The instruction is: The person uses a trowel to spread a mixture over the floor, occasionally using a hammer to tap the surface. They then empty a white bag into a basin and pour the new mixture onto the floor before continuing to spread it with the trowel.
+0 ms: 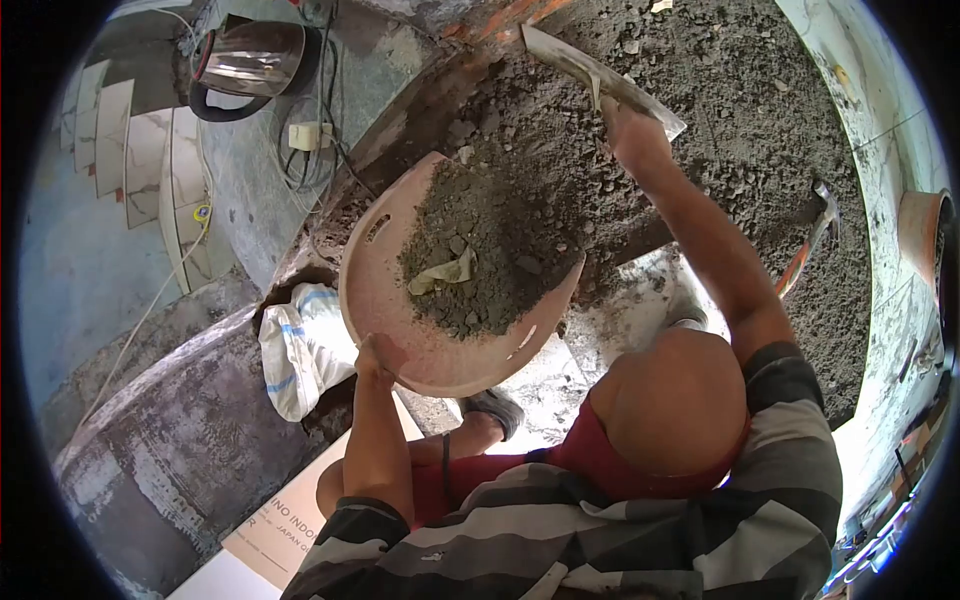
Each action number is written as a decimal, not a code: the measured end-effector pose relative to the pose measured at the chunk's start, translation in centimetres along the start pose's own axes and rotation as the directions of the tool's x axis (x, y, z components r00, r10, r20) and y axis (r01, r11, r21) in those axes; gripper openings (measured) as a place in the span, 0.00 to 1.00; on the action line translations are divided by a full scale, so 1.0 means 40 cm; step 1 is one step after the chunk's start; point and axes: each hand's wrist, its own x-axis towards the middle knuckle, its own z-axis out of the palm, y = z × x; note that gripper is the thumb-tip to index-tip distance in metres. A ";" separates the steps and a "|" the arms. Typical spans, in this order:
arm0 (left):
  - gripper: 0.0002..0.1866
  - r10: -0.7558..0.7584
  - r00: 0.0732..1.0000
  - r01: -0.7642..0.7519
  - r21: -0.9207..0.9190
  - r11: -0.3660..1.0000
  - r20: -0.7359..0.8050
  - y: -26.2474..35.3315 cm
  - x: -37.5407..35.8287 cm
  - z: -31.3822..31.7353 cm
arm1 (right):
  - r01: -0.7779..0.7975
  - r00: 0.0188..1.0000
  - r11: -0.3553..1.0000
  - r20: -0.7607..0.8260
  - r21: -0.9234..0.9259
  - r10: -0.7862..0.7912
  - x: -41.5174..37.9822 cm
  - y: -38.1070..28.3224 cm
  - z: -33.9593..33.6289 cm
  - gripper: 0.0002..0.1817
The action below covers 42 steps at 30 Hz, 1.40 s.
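My left hand (376, 362) is closed round the near rim of a pinkish shallow plastic tub (375, 285) with slot handles. Grey crumbly mortar or soil (470, 290) fills its middle and far side, with a crumpled yellowish scrap (443, 272) on top. The tub's far edge is buried in or hidden by the same loose material. Beyond it, my right hand (637, 138) grips a long flat-bladed plastering trowel (570, 62), whose blade lies across the rough grey ground (740, 90).
A hammer (808, 240) with an orange handle lies on the ground at right. A white sack (300, 350) stands left of the tub. An electric kettle (255, 62), cables and a white plug box (308, 136) sit at upper left. Leaning tiles (150, 150) stand farther left.
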 end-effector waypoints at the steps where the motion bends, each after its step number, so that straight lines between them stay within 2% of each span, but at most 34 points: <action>1: 0.16 -0.012 0.999 0.014 -0.047 0.999 0.050 -0.007 0.013 -0.031 | -0.042 0.999 0.994 -0.002 0.106 0.043 0.018 0.009 -0.006 0.20; 3: 0.17 -0.016 1.000 0.015 -0.057 0.998 -0.016 -0.027 0.047 -0.099 | -0.048 0.998 0.849 0.056 0.526 0.021 -0.025 -0.018 0.066 0.22; 4: 0.18 -0.020 0.999 0.017 -0.064 0.998 -0.045 -0.037 0.058 -0.110 | -0.001 0.998 0.836 0.054 0.548 -0.034 -0.052 -0.033 0.076 0.22; 5: 0.17 -0.019 1.000 0.019 -0.036 0.999 -0.002 -0.035 0.037 -0.081 | 0.043 0.995 0.819 0.051 0.572 -0.088 -0.079 -0.050 0.075 0.23; 7: 0.17 -0.020 0.996 0.017 0.032 0.999 0.087 -0.016 -0.014 -0.007 | 0.244 0.964 0.931 0.032 0.273 -0.262 -0.106 -0.092 0.072 0.25; 8: 0.16 -0.024 0.997 0.017 0.092 0.996 0.077 -0.002 -0.020 0.011 | 0.209 0.976 0.933 0.001 0.295 -0.219 -0.096 -0.100 0.070 0.20; 10: 0.16 0.001 1.000 -0.002 0.359 0.933 0.003 0.026 0.016 -0.002 | 0.141 0.990 0.925 -0.039 0.352 -0.136 -0.075 -0.114 0.066 0.11; 11: 0.16 0.037 0.999 -0.010 0.578 0.816 -0.034 0.036 0.033 -0.015 | 0.075 0.997 0.960 -0.028 0.269 -0.070 -0.060 -0.118 0.023 0.11; 12: 0.16 0.088 0.995 -0.024 0.787 0.617 -0.039 0.049 0.046 -0.024 | 0.082 0.997 0.970 -0.007 0.227 -0.082 -0.056 -0.131 0.015 0.11; 13: 0.16 0.138 0.990 -0.025 0.936 0.351 -0.025 0.067 0.055 -0.027 | 0.083 0.996 0.979 0.007 0.184 -0.086 -0.047 -0.140 0.007 0.11; 14: 0.15 0.185 0.983 -0.015 0.997 0.071 0.002 0.085 0.062 -0.028 | 0.087 0.996 0.986 0.019 0.140 -0.090 -0.038 -0.150 0.000 0.12; 15: 0.15 0.186 0.982 -0.007 0.991 -0.132 0.032 0.101 0.063 -0.034 | 0.057 0.995 0.967 0.066 0.249 -0.076 -0.042 -0.172 0.012 0.13; 17: 0.16 0.163 0.983 0.007 0.871 -0.492 0.083 0.111 0.064 -0.030 | 0.092 0.977 0.954 0.157 0.286 -0.142 -0.090 -0.219 -0.012 0.15; 18: 0.16 0.140 0.985 0.007 0.788 -0.616 0.101 0.109 0.069 -0.023 | 0.104 0.965 0.948 0.200 0.301 -0.169 -0.111 -0.240 -0.023 0.15; 20: 0.16 0.075 0.989 -0.020 0.614 -0.789 0.128 0.102 0.083 -0.019 | 0.130 0.960 0.915 0.182 0.382 -0.212 -0.149 -0.286 -0.020 0.16; 21: 0.17 0.041 0.987 -0.053 0.553 -0.831 0.157 0.096 0.089 -0.021 | 0.140 0.957 0.895 0.175 0.423 -0.232 -0.178 -0.310 -0.014 0.16; 23: 0.17 -0.009 0.963 -0.150 0.510 -0.847 0.268 0.084 0.126 -0.091 | 0.288 0.920 0.885 0.151 0.366 -0.362 -0.257 -0.352 -0.002 0.17; 24: 0.18 -0.014 0.936 -0.216 0.539 -0.814 0.353 0.078 0.153 -0.158 | 0.340 0.859 0.846 0.231 0.410 -0.457 -0.282 -0.363 -0.023 0.16; 25: 0.17 0.063 0.899 -0.285 0.687 -0.669 0.434 0.068 0.166 -0.225 | 0.381 0.781 0.803 0.305 0.458 -0.545 -0.307 -0.367 -0.043 0.16; 27: 0.17 0.245 0.808 -0.462 0.834 -0.301 0.536 0.069 0.221 -0.314 | 0.473 0.773 0.725 0.158 0.501 -0.614 -0.352 -0.381 -0.015 0.14; 28: 0.17 0.126 0.925 -0.177 0.698 -0.694 0.360 0.083 0.107 -0.090 | 0.518 0.759 0.683 0.091 0.515 -0.644 -0.369 -0.376 0.001 0.13; 29: 0.17 0.000 0.987 -0.047 0.287 -0.957 0.162 0.107 -0.052 0.216 | 0.319 0.821 0.643 0.136 0.696 -0.555 -0.353 -0.344 0.003 0.11; 30: 0.17 -0.045 0.993 -0.066 0.189 -0.980 0.113 0.108 -0.038 0.204 | 0.347 0.914 0.728 -0.040 0.591 -0.403 -0.333 -0.306 0.037 0.11; 31: 0.18 -0.073 0.990 -0.094 0.173 -0.980 0.125 0.100 -0.002 0.144 | 0.344 0.936 0.809 -0.238 0.477 -0.258 -0.312 -0.264 0.072 0.12; 32: 0.18 -0.093 0.987 -0.113 0.149 -0.982 0.133 0.098 0.021 0.113 | 0.077 0.996 0.847 -0.001 0.526 -0.089 -0.281 -0.205 0.024 0.11; 33: 0.18 -0.110 0.984 -0.127 0.114 -0.985 0.143 0.094 0.042 0.087 | -0.195 0.969 0.838 0.232 0.510 0.085 -0.248 -0.152 -0.034 0.10; 36: 0.18 -0.095 0.987 -0.113 0.137 -0.984 0.131 0.097 0.015 0.104 | -0.415 0.902 0.750 0.342 0.515 0.264 -0.219 -0.104 -0.020 0.15; 37: 0.18 -0.094 0.987 -0.111 0.135 -0.985 0.129 0.099 0.012 0.112 | -0.389 0.916 0.724 0.320 0.570 0.241 -0.246 -0.138 0.033 0.13; 39: 0.18 -0.091 0.988 -0.107 0.135 -0.985 0.124 0.100 0.004 0.127 | -0.147 0.978 0.848 0.206 0.508 0.046 -0.308 -0.237 0.051 0.10; 41: 0.18 -0.085 0.989 -0.100 0.125 -0.987 0.123 0.098 -0.008 0.145 | 0.091 0.959 0.814 0.170 0.574 -0.227 -0.352 -0.308 0.054 0.11; 42: 0.18 -0.071 0.990 -0.086 0.124 -0.989 0.126 0.097 -0.015 0.160 | 0.174 0.964 0.794 0.062 0.582 -0.257 -0.343 -0.311 0.060 0.10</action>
